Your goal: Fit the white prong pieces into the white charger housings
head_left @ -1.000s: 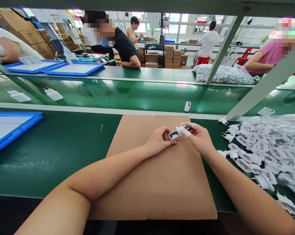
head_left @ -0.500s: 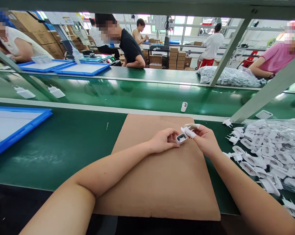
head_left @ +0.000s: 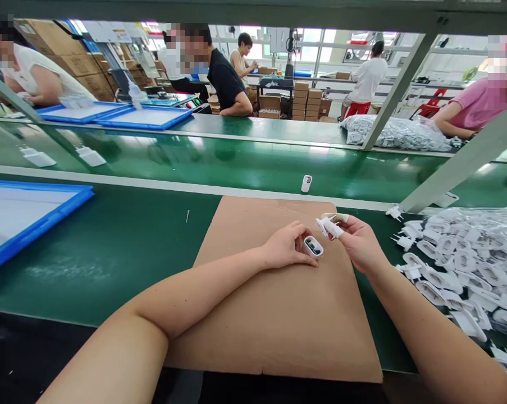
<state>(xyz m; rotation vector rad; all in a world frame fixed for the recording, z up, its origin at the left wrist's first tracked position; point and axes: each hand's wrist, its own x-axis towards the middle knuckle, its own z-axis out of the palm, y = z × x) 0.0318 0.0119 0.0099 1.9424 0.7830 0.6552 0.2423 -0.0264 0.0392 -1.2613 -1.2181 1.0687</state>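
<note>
My left hand (head_left: 289, 245) rests on the cardboard sheet (head_left: 274, 320), its fingers closed round a white charger housing (head_left: 313, 247). The housing's open end faces up and dark parts show inside it. Just to the right, my right hand (head_left: 360, 241) pinches a white plug cover with pins (head_left: 324, 226) between thumb and fingers. Finger cots wrap some of the right fingertips. Cover and housing are a short gap apart.
Many white plug covers (head_left: 464, 258) spill from a clear bag at the right. A blue-rimmed tray (head_left: 78, 196) lies left. Another housing (head_left: 306, 183) sits on the green conveyor (head_left: 245, 163), with chargers (head_left: 91, 156) farther left. Slanted metal posts (head_left: 442, 163) stand right. Co-workers sit beyond.
The housing in my left hand has turned and dropped slightly. My right hand has drawn the plug cover a little right, away from it. The housing on the conveyor has shifted left.
</note>
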